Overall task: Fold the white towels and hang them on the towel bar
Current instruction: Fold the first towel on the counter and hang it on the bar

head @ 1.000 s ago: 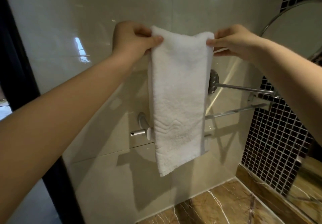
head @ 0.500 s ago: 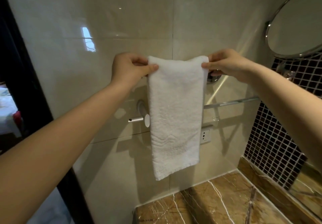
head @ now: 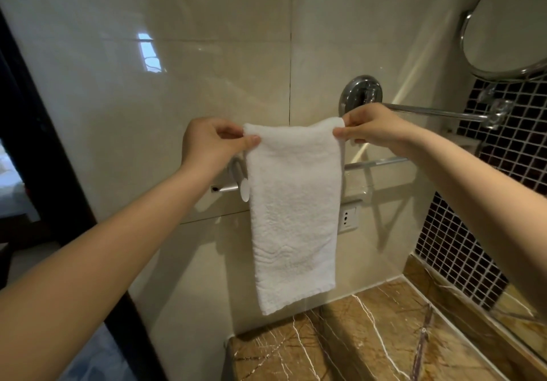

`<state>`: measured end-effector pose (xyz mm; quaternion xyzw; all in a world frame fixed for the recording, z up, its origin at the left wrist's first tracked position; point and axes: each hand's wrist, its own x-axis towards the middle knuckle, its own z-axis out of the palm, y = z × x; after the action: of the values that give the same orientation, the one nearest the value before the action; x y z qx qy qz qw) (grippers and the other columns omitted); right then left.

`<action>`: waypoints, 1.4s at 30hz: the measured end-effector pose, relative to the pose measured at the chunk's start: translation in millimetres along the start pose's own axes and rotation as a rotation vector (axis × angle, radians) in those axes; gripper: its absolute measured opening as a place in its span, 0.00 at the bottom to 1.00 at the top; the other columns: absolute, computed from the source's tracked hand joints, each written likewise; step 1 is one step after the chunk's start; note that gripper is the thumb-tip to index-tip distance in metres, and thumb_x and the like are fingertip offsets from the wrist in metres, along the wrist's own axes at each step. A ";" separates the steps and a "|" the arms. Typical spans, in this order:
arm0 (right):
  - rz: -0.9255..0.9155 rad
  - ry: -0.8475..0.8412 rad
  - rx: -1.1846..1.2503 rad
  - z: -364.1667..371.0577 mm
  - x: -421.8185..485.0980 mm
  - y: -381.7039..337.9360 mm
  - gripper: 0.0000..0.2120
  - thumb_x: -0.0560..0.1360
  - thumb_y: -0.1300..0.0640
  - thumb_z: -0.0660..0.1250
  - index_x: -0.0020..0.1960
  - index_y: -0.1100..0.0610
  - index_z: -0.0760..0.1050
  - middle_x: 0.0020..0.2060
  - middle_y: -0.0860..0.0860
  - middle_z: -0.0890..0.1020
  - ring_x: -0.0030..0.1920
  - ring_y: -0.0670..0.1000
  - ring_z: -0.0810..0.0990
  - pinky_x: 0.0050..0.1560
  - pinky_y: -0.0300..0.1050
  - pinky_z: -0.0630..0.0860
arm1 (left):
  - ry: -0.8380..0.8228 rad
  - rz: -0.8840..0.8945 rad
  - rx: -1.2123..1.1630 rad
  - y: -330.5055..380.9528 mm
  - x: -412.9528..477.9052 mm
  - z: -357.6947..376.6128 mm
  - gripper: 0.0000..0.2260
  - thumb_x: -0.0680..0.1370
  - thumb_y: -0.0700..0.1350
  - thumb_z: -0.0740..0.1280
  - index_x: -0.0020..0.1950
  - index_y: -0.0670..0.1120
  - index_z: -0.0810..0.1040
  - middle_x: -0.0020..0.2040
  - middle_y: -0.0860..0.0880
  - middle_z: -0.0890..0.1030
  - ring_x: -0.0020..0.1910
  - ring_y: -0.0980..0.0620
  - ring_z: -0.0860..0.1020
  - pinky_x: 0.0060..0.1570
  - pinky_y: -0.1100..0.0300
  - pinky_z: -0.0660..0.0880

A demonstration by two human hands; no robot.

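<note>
Across the background runs a glossy cream tiled wall (head: 207, 55), bordered on the left by a dark door frame (head: 44, 158). At lower right lies a brown, white-veined marble tabletop (head: 384, 336), which meets a dark mosaic wall (head: 461, 232) on the right. At centre hangs a white towel (head: 293, 203), folded into a long narrow strip. Its top edge is raised above the towel bar (head: 376, 162) and its lower end hangs free just above the tabletop. The towel covers the middle of the bar. Whether any layer passes behind the bar cannot be told. A round chrome-rimmed mirror (head: 509, 25) occupies the upper right corner.

The bar is horizontal and fixed to the tiled wall. Its left end shows beside the towel's left edge and its right part emerges from behind the right edge. The left hand (head: 213, 140) holds the towel's upper left corner, its grip pinching the cloth between thumb and curled fingers. The right hand (head: 373, 127) holds the upper right corner with the same pinching grip. A round chrome wall mount (head: 359, 93) sits just above the right hand, with a thin rod (head: 438, 111) extending rightward. A white socket (head: 348, 217) is set in the wall just right of the towel, below the bar.
</note>
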<state>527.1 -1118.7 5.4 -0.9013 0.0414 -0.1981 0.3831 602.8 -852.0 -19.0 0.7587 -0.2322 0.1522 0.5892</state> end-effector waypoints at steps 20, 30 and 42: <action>0.005 -0.034 -0.153 23.7 -11.7 35.2 0.12 0.71 0.58 0.74 0.46 0.67 0.79 0.37 0.59 0.80 0.38 0.52 0.75 0.39 0.44 0.71 | -0.031 0.311 0.578 -23.6 -22.9 1.5 0.12 0.65 0.52 0.74 0.40 0.50 0.75 0.42 0.55 0.77 0.47 0.52 0.72 0.43 0.56 0.70; -0.235 -0.124 -0.140 33.7 -22.5 32.4 0.13 0.70 0.61 0.73 0.55 0.56 0.82 0.48 0.63 0.83 0.48 0.52 0.82 0.56 0.47 0.75 | -0.222 0.592 0.740 -18.2 -24.1 6.8 0.13 0.70 0.54 0.72 0.54 0.54 0.82 0.43 0.55 0.82 0.43 0.52 0.73 0.41 0.60 0.60; -0.204 0.681 0.156 84.0 -69.0 64.8 0.10 0.71 0.58 0.72 0.49 0.55 0.73 0.42 0.45 0.77 0.42 0.42 0.76 0.46 0.37 0.73 | 0.098 0.553 0.396 -58.8 -103.4 3.0 0.08 0.74 0.49 0.65 0.37 0.48 0.74 0.34 0.56 0.74 0.36 0.57 0.70 0.33 0.58 0.69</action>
<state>501.4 -1092.0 -115.6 -0.7511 0.0615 -0.5268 0.3931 546.5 -825.4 -120.4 0.7587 -0.3664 0.3846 0.3772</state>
